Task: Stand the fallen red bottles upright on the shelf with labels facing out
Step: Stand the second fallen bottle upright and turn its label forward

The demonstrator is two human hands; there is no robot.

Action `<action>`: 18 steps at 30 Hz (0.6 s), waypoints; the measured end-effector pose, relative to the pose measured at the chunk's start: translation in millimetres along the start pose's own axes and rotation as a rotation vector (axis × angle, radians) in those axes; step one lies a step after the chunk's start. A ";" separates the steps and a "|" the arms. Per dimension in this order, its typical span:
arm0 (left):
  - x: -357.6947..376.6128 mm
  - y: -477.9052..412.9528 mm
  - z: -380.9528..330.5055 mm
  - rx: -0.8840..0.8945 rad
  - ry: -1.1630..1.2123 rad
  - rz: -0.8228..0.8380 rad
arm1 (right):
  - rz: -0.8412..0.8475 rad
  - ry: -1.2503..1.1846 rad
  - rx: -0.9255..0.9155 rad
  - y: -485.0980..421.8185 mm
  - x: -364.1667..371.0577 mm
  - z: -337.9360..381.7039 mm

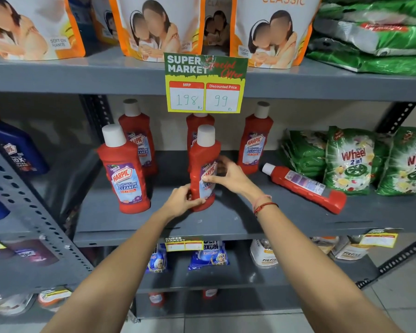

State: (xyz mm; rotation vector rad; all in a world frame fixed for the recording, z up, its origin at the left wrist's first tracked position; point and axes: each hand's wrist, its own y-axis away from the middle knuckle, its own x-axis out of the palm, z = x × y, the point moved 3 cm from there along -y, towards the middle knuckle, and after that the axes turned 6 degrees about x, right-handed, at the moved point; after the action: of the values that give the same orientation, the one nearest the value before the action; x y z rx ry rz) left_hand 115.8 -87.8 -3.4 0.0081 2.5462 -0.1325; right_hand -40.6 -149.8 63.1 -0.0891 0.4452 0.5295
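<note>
Head view: the grey metal shelf point(226, 219) carries six red bottles with white caps. The held bottle point(203, 164) stands upright near the middle of the shelf, toward its front edge, its label turned partly to the right rather than straight out. The front-left bottle point(123, 169) stands upright just left of it, label facing out. Three more upright bottles stand along the rear of the shelf: the rear-left bottle point(137, 138), the rear-centre bottle point(197, 123), partly hidden behind the held one and the price tag point(205, 84), and the rear-right bottle point(256, 140). The fallen bottle point(303, 185) lies on its side toward the right end of the shelf, cap pointing to the rear left, base at the front, back label up, just beside the green detergent packs point(351, 162).

Both arms extend forward. The left hand point(183, 200) wraps the lower body of the held bottle, thumb across its front. The right hand point(228, 176) contacts the label area at mid-height, fingers curled round the right side. A red thread band point(264, 204) sits on the right wrist.
</note>
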 end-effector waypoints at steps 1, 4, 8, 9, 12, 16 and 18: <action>-1.3 1.4 2.6 -0.010 0.039 -0.020 | -0.064 0.022 -0.006 2.6 2.9 -0.1; -5.5 5.5 9.8 -0.017 0.088 -0.089 | -0.214 0.034 -0.001 8.7 12.1 -1.5; -10.6 4.6 8.8 0.006 0.005 -0.028 | -0.318 0.063 0.000 13.4 21.0 -0.3; -11.7 3.6 8.4 0.004 -0.002 -0.008 | -0.342 0.065 0.000 14.6 22.6 -0.3; -15.4 2.1 8.8 -0.004 -0.019 0.022 | -0.391 0.053 0.004 17.8 28.5 0.5; -17.2 3.6 7.3 -0.015 -0.015 0.035 | -0.424 0.049 -0.001 19.0 32.6 1.7; -16.8 5.9 4.3 -0.029 -0.022 0.025 | -0.412 0.053 0.005 18.3 31.4 2.2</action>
State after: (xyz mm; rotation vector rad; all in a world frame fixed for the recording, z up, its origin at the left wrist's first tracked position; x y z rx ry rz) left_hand 132.3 -82.0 1.9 0.0276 2.5248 -0.0855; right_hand -24.8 -118.8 52.0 -0.1860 0.4647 0.1214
